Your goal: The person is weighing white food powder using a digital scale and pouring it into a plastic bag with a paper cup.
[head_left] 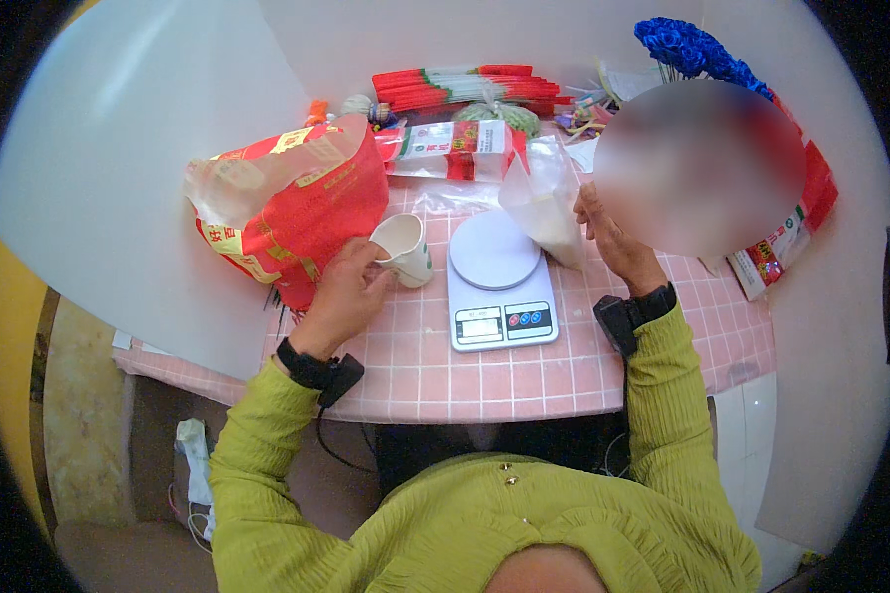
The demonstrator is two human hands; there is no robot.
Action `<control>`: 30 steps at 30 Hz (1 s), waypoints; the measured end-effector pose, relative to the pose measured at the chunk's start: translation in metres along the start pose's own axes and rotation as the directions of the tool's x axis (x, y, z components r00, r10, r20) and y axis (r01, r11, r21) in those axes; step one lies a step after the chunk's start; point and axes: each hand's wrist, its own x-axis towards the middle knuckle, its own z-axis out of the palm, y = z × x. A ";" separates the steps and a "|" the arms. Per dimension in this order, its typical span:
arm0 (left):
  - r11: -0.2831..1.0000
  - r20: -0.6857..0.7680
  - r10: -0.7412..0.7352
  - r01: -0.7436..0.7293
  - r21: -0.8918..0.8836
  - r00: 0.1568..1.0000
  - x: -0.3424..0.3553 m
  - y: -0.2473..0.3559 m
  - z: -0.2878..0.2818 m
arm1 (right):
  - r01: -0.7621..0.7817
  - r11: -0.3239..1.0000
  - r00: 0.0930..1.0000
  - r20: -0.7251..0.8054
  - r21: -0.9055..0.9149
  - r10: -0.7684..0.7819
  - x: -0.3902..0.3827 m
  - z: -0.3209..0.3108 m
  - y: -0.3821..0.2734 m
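A white paper cup (402, 253) stands on the pink tiled tabletop, its mouth tipped slightly toward me. My left hand (348, 285) grips its left side, thumb in front and fingers near the rim. To the cup's right sits a white kitchen scale (494, 272) with a round plate, a small display and several buttons; nothing rests on the middle of the plate. A clear plastic bag (549, 198) with pale, fine contents leans at the plate's right edge. Right beside that bag is my right hand (618, 240), fingers raised and loosely bent, seemingly holding nothing. A blurred oval borders it.
A large red bag (302, 212) with an open clear top stands at the left. Behind the scale lie a red-and-white package (455, 148), a bag of green contents (499, 119) and red-white folded packaging (465, 89). Blue artificial flowers (697, 51) and another package (776, 252) are at right.
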 end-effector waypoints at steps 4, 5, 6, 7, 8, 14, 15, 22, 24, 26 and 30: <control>0.995 -0.019 0.091 -0.092 -0.038 0.996 -0.011 0.029 -0.029 | -0.015 1.000 1.000 -0.018 -0.027 0.014 0.000 0.000 -0.001; 0.977 -0.113 0.201 -0.208 -0.049 0.973 -0.013 0.033 -0.040 | -0.031 0.999 0.999 -0.012 -0.040 0.031 0.000 0.001 -0.003; 0.944 -0.200 0.310 -0.326 -0.055 0.930 -0.013 0.039 -0.052 | -0.026 0.999 1.000 -0.015 -0.037 0.026 -0.001 0.000 -0.003; 0.928 -0.252 0.373 -0.357 0.109 0.893 -0.012 0.048 -0.072 | -0.038 0.999 0.999 -0.022 -0.033 0.037 -0.002 -0.002 -0.001; 0.890 -0.293 0.438 -0.364 0.273 0.850 -0.011 0.060 -0.097 | -0.048 0.998 0.999 -0.022 -0.027 0.048 -0.002 0.000 -0.001; 0.901 -0.140 0.273 -0.202 0.383 0.952 0.039 0.073 -0.205 | -0.042 0.999 0.999 -0.008 -0.012 0.041 -0.002 -0.001 -0.004; 0.861 0.025 0.069 -0.073 0.503 0.997 0.047 0.070 -0.216 | -0.040 0.999 0.999 -0.014 -0.012 0.040 -0.001 0.000 -0.002; 0.350 0.385 -0.316 -0.270 0.897 0.867 0.118 0.003 -0.209 | -0.033 0.994 0.999 0.017 -0.105 0.035 0.000 0.000 0.000; 0.568 0.366 -0.202 -0.196 0.799 0.909 0.119 0.010 -0.193 | -0.040 0.986 0.999 0.022 -0.161 0.044 -0.001 -0.002 0.001; 0.386 0.437 -0.407 -0.283 0.878 0.802 0.131 0.000 -0.169 | -0.024 0.994 0.997 0.070 -0.108 0.031 -0.002 0.000 -0.003; 0.722 0.221 -0.155 -0.042 0.691 0.963 0.115 -0.023 -0.139 | -0.068 0.989 0.993 0.085 -0.131 0.079 -0.004 -0.003 -0.006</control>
